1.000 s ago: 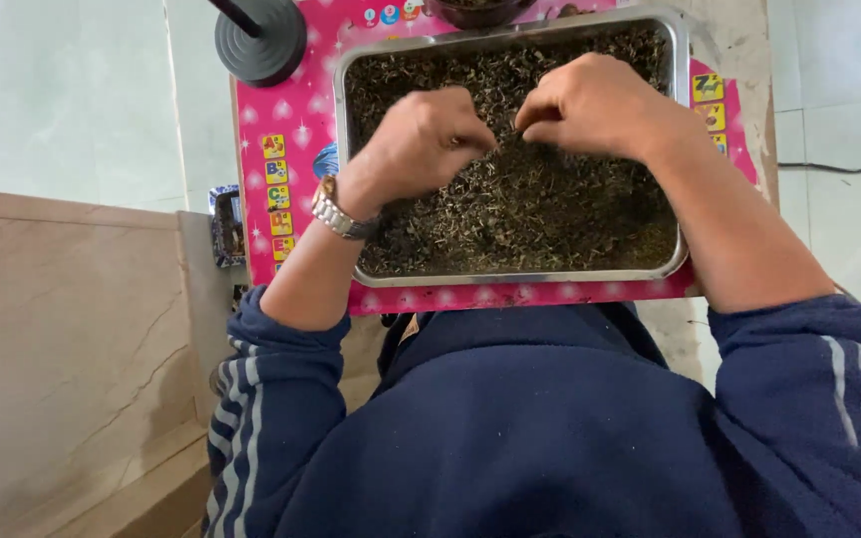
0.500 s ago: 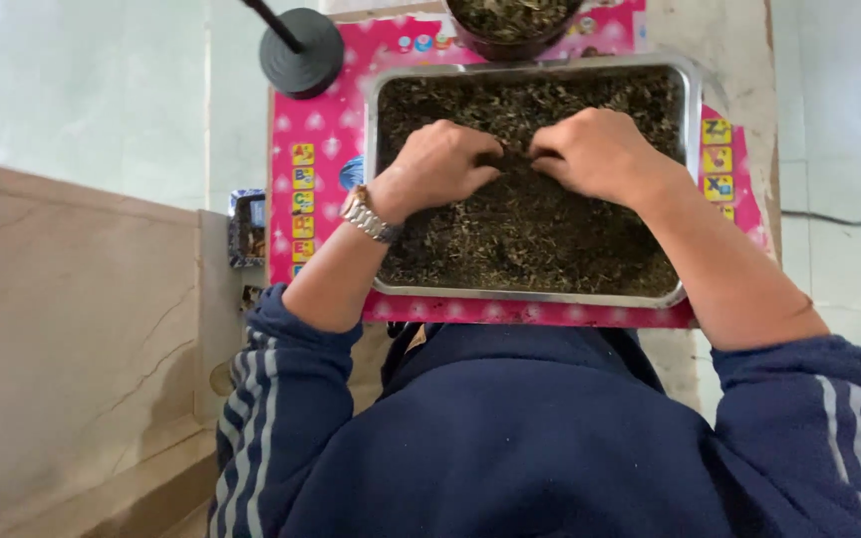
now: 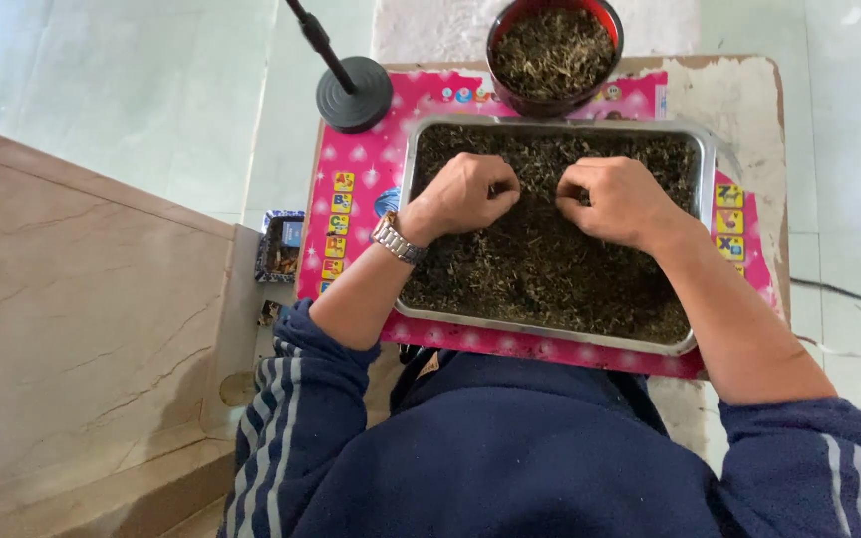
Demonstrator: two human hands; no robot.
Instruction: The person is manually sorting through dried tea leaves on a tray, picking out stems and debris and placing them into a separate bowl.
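A rectangular steel tray [image 3: 706,159] holds a layer of dark dried leaves [image 3: 550,269]. My left hand [image 3: 462,191], with a metal watch on the wrist, rests in the leaves at the tray's upper middle, fingers curled and pinching at them. My right hand [image 3: 618,199] lies just to its right, fingers likewise curled into the leaves. The two hands are a small gap apart. What the fingertips hold is hidden by the knuckles.
A dark red bowl [image 3: 553,100] of the same dried leaves stands beyond the tray. The tray sits on a pink alphabet mat [image 3: 356,179] over a small worn table [image 3: 739,95]. A black round stand base [image 3: 354,95] is at upper left; a small printed box [image 3: 281,244] sits lower left.
The view has shifted so the tray sits lower and the red bowl shows fully. Both hands stay in the leaves, now a little further apart.
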